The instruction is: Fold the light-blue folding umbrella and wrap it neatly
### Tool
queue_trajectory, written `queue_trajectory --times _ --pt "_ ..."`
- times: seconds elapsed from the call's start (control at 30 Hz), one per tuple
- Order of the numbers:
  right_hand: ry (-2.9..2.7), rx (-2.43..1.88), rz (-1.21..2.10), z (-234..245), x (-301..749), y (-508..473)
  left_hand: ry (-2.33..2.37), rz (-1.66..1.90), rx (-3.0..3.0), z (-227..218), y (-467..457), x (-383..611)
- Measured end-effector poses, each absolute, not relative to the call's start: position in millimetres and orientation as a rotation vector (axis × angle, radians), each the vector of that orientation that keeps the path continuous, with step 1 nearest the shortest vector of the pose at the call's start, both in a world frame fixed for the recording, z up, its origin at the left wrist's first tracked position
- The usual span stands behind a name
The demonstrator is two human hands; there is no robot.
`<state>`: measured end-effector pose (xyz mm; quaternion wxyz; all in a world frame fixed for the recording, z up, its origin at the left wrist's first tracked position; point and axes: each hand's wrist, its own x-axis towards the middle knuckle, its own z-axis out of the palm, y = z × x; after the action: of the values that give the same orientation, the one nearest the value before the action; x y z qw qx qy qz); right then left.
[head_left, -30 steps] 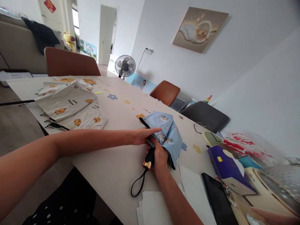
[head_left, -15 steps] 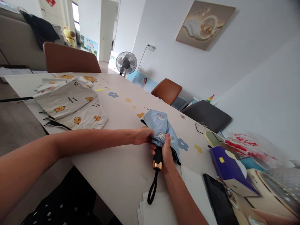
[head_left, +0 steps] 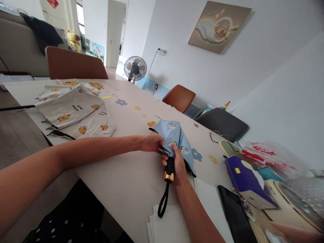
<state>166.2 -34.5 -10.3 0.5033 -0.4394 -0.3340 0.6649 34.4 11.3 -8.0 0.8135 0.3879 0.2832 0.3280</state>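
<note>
A light blue folding umbrella (head_left: 174,135) with a cartoon print is held over the table, its canopy gathered and partly loose on the right. My right hand (head_left: 178,163) wraps round the canopy's lower end and the top of the black handle, thumb lying on the blue cloth. The handle has a gold-coloured band, and a black wrist strap (head_left: 164,200) hangs from its end. At the canopy's left side my left hand (head_left: 153,142) is closed on the cloth; its fingertips are partly hidden. A cream umbrella (head_left: 76,111) with yellow duck prints lies loosely folded at the left.
White sheets (head_left: 167,222) lie at the near table edge. To the right are a dark tablet (head_left: 236,212), a purple box (head_left: 249,180), eyeglasses (head_left: 217,136) and a plastic bag (head_left: 270,157). Brown chairs (head_left: 76,62) and a fan (head_left: 135,68) stand beyond the table.
My left hand has shifted slightly up and left along the blue cloth. The canopy's folds have spread a little, and my right thumb now presses lower-left on it. The view has moved slightly.
</note>
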Motion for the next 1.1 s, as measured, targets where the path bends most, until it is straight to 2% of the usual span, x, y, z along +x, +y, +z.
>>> queue_trajectory --times 0.3,0.53,0.83,1.1 --pt "-0.766 -1.192 1.541 -9 162 -40 0.650 0.731 0.759 -12 14 36" --pt "-0.741 -1.344 1.440 -11 156 -44 1.027 1.079 0.731 -8 37 18" --pt "-0.675 -1.381 1.376 -9 154 -44 1.351 1.000 1.039 -14 38 14" --pt "-0.877 -1.411 1.346 -15 151 -50 1.479 0.980 1.021 -7 40 9"
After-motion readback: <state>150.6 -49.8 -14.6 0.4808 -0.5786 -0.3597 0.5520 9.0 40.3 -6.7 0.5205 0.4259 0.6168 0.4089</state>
